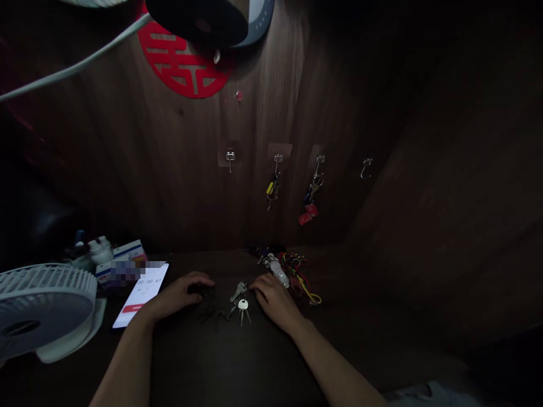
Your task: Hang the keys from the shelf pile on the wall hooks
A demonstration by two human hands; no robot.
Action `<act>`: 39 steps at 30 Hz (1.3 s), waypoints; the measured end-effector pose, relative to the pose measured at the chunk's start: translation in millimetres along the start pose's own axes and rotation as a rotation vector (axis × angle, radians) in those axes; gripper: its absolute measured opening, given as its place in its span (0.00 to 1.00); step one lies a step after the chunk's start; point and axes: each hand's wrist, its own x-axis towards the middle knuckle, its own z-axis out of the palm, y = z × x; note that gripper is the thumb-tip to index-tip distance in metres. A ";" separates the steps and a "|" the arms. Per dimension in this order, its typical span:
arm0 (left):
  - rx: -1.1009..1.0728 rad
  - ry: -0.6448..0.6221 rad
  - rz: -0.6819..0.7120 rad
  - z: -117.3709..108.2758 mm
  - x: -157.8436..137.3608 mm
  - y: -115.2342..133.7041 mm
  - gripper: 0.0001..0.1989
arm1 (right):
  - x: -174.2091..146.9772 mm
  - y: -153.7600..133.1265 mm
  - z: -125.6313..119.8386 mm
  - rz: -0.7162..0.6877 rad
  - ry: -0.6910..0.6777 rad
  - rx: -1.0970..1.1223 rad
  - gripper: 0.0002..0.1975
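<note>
My left hand (pixel 182 294) rests over the dark desk, thumb and fingers apart. Near its fingertips lie some dark keys (pixel 208 311), hard to make out in the dim light. Between my hands is a bunch of silver keys (pixel 242 305), fanned out on the desk. My right hand (pixel 275 299) lies just right of that bunch, its fingers loosely stretched, the tips close to the upper key; whether they touch it I cannot tell. Behind my right hand sits a pile of keys and coloured cords (pixel 299 271) with a whitish tag (pixel 279 272).
On the wooden wall, keys with a yellow tag (pixel 270 189) and keys with red tags (pixel 311 209) hang from hooks. A left hook (pixel 229 158) and a right hook (pixel 366 168) are bare. A lit phone (pixel 142 294), small boxes (pixel 123 265) and a white fan (pixel 46 305) stand left.
</note>
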 end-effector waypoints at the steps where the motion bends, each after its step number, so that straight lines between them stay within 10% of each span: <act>1: 0.014 -0.003 0.008 1.1 0.6 -0.5 0.18 | 0.3 0.1 0.0 0.002 -0.002 0.002 0.11; 18: -0.257 0.352 -0.047 40.8 27.4 10.2 0.15 | 5.9 -1.7 3.1 0.081 0.126 0.147 0.12; 39: -0.517 0.194 0.010 76.4 29.2 32.4 0.14 | 14.0 -13.3 12.2 0.129 0.200 0.358 0.12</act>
